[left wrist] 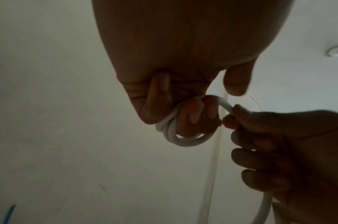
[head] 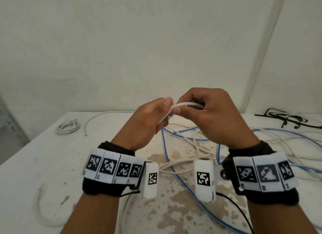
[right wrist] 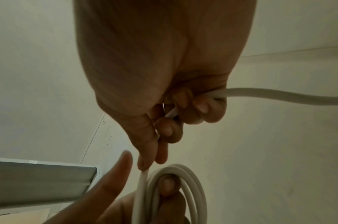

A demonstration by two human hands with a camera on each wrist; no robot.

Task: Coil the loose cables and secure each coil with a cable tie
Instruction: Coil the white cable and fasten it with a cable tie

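Observation:
A white cable runs between both hands, raised above the table. My left hand has a few loops of it wound round its curled fingers; the coil shows in the left wrist view and again as the coil in the right wrist view. My right hand grips the free run of the cable, thumb and forefinger pinching it close to the coil. More loose white cables and a blue cable lie tangled on the table beneath. Black cable ties lie at the far right.
A small finished white coil and a curved white cable lie at the table's far left. Another white cable curves near the front left edge. A wall stands close behind the table. A metal shelf edge shows at the left.

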